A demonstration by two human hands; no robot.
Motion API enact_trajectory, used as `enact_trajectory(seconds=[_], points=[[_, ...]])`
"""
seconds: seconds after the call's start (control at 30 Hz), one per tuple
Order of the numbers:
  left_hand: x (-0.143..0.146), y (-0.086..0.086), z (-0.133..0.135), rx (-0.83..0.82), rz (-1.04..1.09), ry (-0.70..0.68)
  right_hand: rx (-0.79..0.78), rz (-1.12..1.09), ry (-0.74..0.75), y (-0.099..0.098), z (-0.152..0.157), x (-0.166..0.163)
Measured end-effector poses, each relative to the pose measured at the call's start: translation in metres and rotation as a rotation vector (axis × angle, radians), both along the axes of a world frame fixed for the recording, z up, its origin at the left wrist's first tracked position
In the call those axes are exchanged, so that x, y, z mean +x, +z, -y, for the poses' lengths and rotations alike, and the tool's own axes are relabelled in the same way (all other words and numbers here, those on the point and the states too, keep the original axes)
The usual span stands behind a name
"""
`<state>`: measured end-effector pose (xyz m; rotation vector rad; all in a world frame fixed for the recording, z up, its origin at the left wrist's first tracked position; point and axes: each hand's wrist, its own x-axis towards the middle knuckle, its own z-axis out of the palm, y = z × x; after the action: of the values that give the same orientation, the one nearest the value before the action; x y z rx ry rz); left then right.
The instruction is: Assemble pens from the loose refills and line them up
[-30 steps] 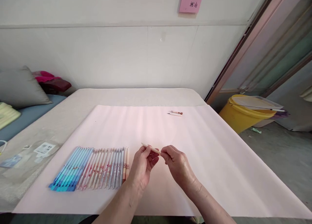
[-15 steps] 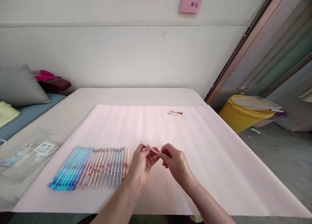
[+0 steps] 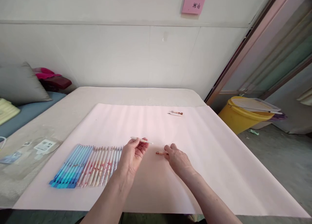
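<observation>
Pinching white pen (image 3: 135,139), left hand (image 3: 132,155) is nearing pen row (image 3: 84,167), apparently pausing joint work. Right hand (image 3: 179,159) is touching orange piece (image 3: 160,153); grip unclear.

The left hand (image 3: 133,152) and right hand (image 3: 179,159) are bare, and both forearms are uncovered across the paper (image 3: 219,178). Below the paper's near edge a dark patch (image 3: 79,221) shows, too small to identify as clothing.

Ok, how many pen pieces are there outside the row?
4: a cream piece in the left hand, an orange-toned piece at the right hand, and a brown-ended piece and a white piece lying on the sheet beyond. The hands may hide more.
</observation>
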<state>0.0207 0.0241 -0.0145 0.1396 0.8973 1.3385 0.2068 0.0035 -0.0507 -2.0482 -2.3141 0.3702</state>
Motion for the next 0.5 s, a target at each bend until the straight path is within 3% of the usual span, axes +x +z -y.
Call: enact_trajectory(seconds=[0.13,0.3,0.5], points=[[0.0,-0.002,0.001,-0.003,-0.009,0.007,-0.006,-0.103,0.065,0.001,-0.002,-0.006],[-0.001,-0.004,0.003,0.0,-0.069,0.031,0.144,-0.339,0.047,0.02,0.004,-0.003],[0.006,-0.005,0.007,0.072,-0.129,0.003,0.215,-0.442,0.082,0.034,0.014,-0.009]])
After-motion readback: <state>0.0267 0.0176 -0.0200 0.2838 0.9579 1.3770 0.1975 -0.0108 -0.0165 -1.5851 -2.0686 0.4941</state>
